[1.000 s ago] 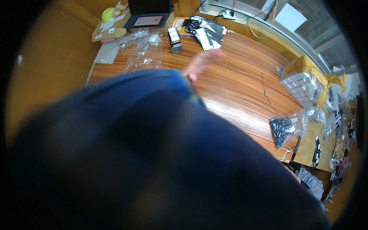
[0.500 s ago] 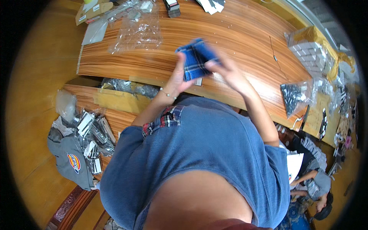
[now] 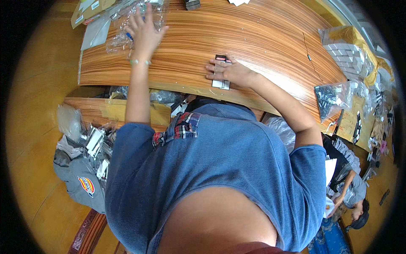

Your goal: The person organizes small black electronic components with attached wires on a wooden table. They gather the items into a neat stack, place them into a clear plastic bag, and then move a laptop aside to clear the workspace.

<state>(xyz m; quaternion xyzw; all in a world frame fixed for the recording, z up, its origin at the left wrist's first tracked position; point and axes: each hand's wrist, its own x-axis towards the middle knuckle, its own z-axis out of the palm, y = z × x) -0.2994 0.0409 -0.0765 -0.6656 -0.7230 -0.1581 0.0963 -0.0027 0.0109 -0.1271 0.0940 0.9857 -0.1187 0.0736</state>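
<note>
My left hand (image 3: 146, 36) reaches over the far left of the table, its fingers spread above clear plastic bags (image 3: 120, 44). A small patch of blue (image 3: 129, 36) shows beside that hand; I cannot make out the rest of it. Near the table's front edge, my right hand (image 3: 234, 73) lies over small black-and-white cards (image 3: 220, 84), fingers stretched across them. The cards' ends show above and below the fingers.
The wood-grain table (image 3: 186, 46) bears a cardboard piece (image 3: 86, 17) at far left. To the right stand a wrapped block of small white boxes (image 3: 344, 55) and a bag of black pieces (image 3: 330, 99). A grey garment (image 3: 84, 184) lies lower left; a co-worker (image 3: 357, 190) is lower right.
The blue plaid cloth is no longer between my hands. My left hand has moved away to the far left over the plastic bags; my right hand has come down onto the cards.
</note>
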